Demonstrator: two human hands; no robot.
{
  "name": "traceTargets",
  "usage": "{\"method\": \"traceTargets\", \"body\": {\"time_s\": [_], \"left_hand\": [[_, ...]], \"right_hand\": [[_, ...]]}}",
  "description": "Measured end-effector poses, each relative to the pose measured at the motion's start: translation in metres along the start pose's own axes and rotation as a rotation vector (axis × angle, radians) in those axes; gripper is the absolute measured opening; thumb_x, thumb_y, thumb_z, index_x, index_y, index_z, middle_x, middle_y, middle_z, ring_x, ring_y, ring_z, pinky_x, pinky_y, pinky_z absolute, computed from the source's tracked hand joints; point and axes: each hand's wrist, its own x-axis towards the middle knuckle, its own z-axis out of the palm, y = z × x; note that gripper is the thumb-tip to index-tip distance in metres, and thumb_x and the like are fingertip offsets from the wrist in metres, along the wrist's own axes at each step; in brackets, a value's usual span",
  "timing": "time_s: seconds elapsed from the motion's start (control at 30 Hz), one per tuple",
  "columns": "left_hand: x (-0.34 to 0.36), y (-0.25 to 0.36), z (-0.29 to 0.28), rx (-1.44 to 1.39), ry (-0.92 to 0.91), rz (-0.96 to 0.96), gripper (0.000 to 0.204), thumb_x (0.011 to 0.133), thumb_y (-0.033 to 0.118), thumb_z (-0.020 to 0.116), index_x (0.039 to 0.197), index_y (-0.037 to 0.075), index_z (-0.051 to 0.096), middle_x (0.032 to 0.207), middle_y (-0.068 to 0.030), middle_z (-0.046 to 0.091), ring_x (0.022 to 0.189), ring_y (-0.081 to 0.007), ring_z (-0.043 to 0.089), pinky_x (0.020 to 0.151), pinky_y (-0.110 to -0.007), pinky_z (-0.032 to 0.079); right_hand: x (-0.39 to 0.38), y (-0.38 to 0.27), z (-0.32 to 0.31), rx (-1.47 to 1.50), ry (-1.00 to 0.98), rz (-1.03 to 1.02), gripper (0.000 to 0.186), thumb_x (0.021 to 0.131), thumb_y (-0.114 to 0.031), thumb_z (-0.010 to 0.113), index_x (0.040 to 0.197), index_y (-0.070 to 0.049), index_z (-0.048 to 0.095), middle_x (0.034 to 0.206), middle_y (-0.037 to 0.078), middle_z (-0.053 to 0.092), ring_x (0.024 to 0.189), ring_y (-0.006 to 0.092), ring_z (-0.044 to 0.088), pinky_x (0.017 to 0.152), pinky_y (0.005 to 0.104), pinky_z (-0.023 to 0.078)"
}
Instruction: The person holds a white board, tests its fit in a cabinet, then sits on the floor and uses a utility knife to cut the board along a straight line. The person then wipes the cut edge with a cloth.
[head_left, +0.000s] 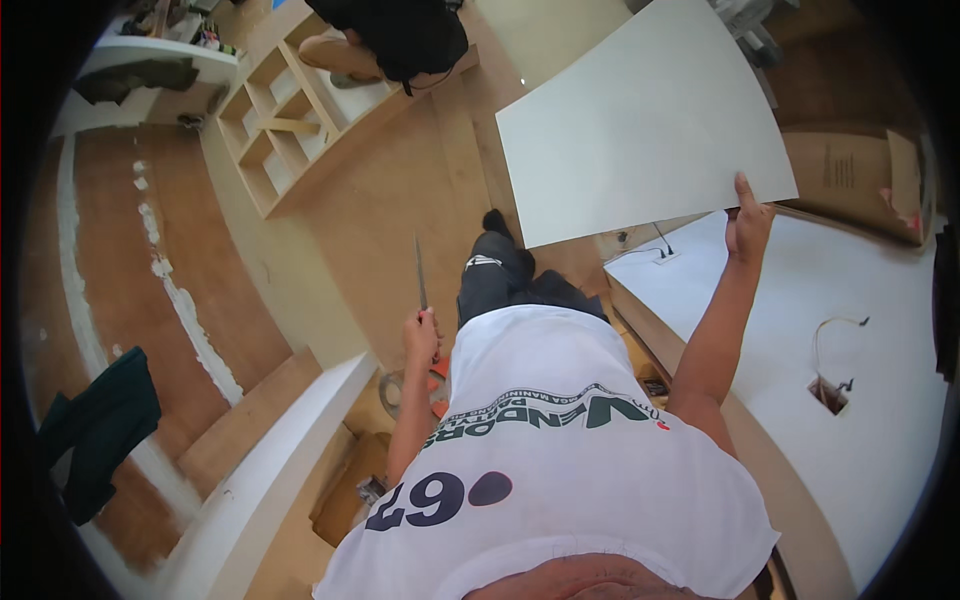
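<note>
L hand (423, 337) is closed round the handle of a long thin tapered tool (420, 272), tip pointing away from me; can't tell if it's a blade or a file. R hand (747, 228) grips a big white panel (645, 125) by its near R corner, thumb on the top face, other fingers mostly hidden. Panel's out in front & to my R, beyond my knees, tilted in view, its R corner just by an open cardboard box (850, 180).

On my R: white surface (750, 340) w/ a small square cutout (830, 394) & a loose cable (818, 345) coming out. By L forearm: orange & grey item (439, 380), partly hidden, can't ID. Up front, a co-worker (395, 45) in a black top bends over a wood frame w/ compartments (310, 88). Far L: brown boards (195, 240) w/ white streaks, plus dk green cloth (105, 425).
</note>
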Motion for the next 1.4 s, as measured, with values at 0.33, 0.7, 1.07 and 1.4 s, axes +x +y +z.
{"method": "traceTargets", "body": {"time_s": [0.33, 0.7, 1.07, 1.4], "left_hand": [[-0.081, 0.256, 0.022, 0.807, -0.334, 0.711, 0.017, 0.092, 0.014, 0.054, 0.096, -0.002, 0.055, 0.087, -0.0219, 0.063, 0.083, -0.0395, 0.062, 0.073, -0.046, 0.049], [-0.227, 0.443, 0.117, 1.161, -0.366, 0.961, 0.014, 0.072, 0.008, 0.063, 0.085, 0.002, 0.063, 0.071, -0.0115, 0.060, 0.064, -0.0215, 0.062, 0.047, -0.035, 0.048], [-0.265, 0.451, 0.197, 1.330, -0.060, 0.944, 0.016, 0.073, 0.005, 0.062, 0.089, 0.001, 0.060, 0.071, -0.0081, 0.059, 0.063, -0.0220, 0.061, 0.051, -0.035, 0.050], [-0.136, 0.260, 0.077, 0.762, 0.025, 0.409, 0.019, 0.094, 0.019, 0.053, 0.101, 0.002, 0.059, 0.087, -0.0195, 0.063, 0.079, -0.0362, 0.061, 0.067, -0.044, 0.046]], "right_hand": [[0.093, 0.056, 0.023, -0.154, -0.034, 0.164, 0.040, 0.092, -0.008, 0.065, 0.128, 0.003, 0.051, 0.124, 0.011, 0.059, 0.107, 0.0219, 0.061, 0.091, 0.0382, 0.053], [0.222, 0.105, 0.032, -0.011, -0.232, 0.372, 0.035, 0.094, -0.005, 0.061, 0.128, -0.002, 0.052, 0.119, 0.010, 0.061, 0.104, 0.0251, 0.063, 0.087, 0.0426, 0.057], [0.256, 0.125, 0.025, 0.073, -0.364, 0.414, 0.047, 0.094, -0.007, 0.060, 0.138, -0.005, 0.044, 0.129, 0.010, 0.056, 0.111, 0.0247, 0.060, 0.093, 0.0385, 0.052], [0.224, 0.094, 0.052, 0.177, -0.441, 0.367, 0.039, 0.095, -0.007, 0.060, 0.132, -0.007, 0.048, 0.120, 0.007, 0.062, 0.107, 0.0212, 0.063, 0.082, 0.0355, 0.056]]}}
